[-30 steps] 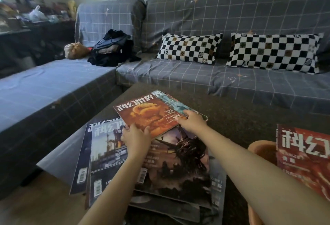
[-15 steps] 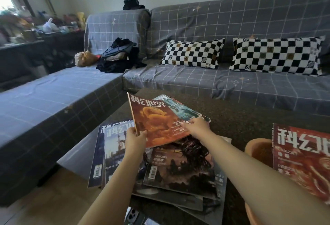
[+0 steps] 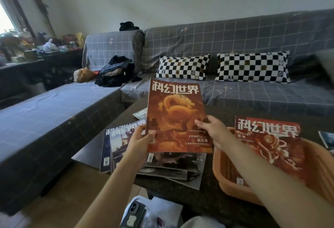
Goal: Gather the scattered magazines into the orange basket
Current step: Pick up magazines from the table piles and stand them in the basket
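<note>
An orange dragon-cover magazine (image 3: 176, 115) is held upright above the table, cover toward me. My left hand (image 3: 139, 141) grips its lower left edge and my right hand (image 3: 214, 132) grips its right edge. Below it lies a pile of several magazines (image 3: 124, 141) spread on the dark table, partly hidden by the held one. The orange basket (image 3: 226, 171) stands at the right, with a red magazine (image 3: 271, 144) leaning in it. My right forearm crosses over the basket's front.
A grey checked sofa (image 3: 253, 94) with two checkered pillows (image 3: 182, 67) wraps the far and left sides of the table. A phone (image 3: 132, 213) and white paper lie near me. Another magazine corner (image 3: 326, 139) shows at the far right.
Both hands lifted the dragon-cover magazine off the pile and tilted it from flat to upright. The camera view has swung right, bringing more of the basket into view.
</note>
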{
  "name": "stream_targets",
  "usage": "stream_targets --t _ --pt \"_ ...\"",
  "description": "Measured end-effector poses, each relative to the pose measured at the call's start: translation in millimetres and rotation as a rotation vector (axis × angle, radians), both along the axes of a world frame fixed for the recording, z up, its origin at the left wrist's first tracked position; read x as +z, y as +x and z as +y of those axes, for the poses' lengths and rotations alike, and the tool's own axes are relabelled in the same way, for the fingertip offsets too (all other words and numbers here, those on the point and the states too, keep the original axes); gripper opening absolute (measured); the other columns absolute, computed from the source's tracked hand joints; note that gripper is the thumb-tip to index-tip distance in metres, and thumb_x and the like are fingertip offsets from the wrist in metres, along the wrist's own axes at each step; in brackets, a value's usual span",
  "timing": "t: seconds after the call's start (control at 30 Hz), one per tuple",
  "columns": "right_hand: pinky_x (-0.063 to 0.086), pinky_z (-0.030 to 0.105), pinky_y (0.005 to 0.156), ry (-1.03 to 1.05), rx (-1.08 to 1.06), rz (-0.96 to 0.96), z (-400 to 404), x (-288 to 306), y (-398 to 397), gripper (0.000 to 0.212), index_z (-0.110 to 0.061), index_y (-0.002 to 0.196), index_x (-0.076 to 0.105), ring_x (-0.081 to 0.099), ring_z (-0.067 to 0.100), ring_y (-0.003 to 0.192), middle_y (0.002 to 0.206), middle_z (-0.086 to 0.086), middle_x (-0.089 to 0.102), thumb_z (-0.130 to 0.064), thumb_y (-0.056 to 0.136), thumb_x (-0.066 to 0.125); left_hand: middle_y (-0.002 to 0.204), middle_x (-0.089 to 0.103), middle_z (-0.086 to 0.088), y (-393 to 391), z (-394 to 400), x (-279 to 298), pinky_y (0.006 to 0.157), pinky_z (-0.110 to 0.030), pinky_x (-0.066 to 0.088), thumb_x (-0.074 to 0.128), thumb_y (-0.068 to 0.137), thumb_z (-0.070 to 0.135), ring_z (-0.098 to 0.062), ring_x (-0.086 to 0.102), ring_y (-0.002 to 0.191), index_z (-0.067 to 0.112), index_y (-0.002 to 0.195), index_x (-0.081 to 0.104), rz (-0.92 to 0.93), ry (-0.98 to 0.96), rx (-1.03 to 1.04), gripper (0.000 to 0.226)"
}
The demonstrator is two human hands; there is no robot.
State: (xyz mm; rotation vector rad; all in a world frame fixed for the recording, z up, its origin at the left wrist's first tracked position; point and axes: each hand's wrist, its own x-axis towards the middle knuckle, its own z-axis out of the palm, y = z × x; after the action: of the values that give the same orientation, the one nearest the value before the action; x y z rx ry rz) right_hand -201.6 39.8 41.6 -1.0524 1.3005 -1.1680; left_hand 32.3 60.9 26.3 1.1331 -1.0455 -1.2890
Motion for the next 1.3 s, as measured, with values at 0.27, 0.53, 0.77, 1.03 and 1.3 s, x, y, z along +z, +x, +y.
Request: stream_targets --t 0.27,0.53,0.77,1.03,1.3 --pt "0.055 0.042 0.081 -0.135 -0.188 0.078 77.1 8.2 -84.3 0.032 -0.02 0.114 0.054 0.068 0.025 0.09 0.102 0.008 0.069 -0.022 0.085 0.068 0.08 0.07 -0.006 -80.5 25.2 5.6 0.041 -0.033 0.053 0.059 0.093 0.006 -0.022 0.07 0.061 0.016 0.107 0.054 0.054 -0.015 -0.257 0.018" --pt "0.057 0.041 0.071 -0.051 -0.346 0.098 124.5 0.6 -167.5 0.027 -0.031 0.106 0.055 0.071 0.022 0.08 0.093 0.003 0.072 -0.023 0.084 0.069 0.106 0.068 -0.009 -171.7 32.8 -3.4 0.058 -0.035 0.057 0.056 0.094 0.005 -0.023 0.072 0.085 0.03 0.108 0.051 0.07 0.133 -0.441 0.029" --pt "0.056 0.038 0.07 0.046 -0.421 0.1 141.0 -25.3 -206.2 0.044 -0.019 0.126 0.048 0.07 0.024 0.084 0.102 0.008 0.069 -0.018 0.086 0.067 0.106 0.067 -0.004 -224.3 38.8 -16.1 0.065 -0.036 0.06 0.055 0.095 0.017 -0.023 0.07 0.09 0.031 0.111 0.05 -0.099 0.233 -0.428 0.022" --pt "0.054 0.031 0.063 0.205 -0.479 0.524 133.8 -52.3 -203.0 0.024 -0.022 0.111 0.054 0.065 0.013 0.073 0.089 -0.004 0.064 -0.028 0.089 0.061 0.104 0.067 0.005 -238.8 29.2 -36.9 0.085 -0.038 0.054 0.056 0.094 0.022 -0.017 0.065 0.096 0.022 0.117 0.054 -0.44 0.207 -0.395 0.024" --pt "0.039 0.018 0.051 0.26 -0.444 0.808 129.9 -53.9 -196.8 0.02 -0.018 0.107 0.05 0.053 0.003 0.063 0.087 -0.005 0.06 -0.022 0.09 0.06 0.073 0.062 0.011 -240.1 34.0 -38.7 0.039 -0.015 0.043 0.053 0.095 0.031 -0.003 0.063 0.051 0.022 0.123 0.055 -0.886 -0.025 -0.248 0.03"
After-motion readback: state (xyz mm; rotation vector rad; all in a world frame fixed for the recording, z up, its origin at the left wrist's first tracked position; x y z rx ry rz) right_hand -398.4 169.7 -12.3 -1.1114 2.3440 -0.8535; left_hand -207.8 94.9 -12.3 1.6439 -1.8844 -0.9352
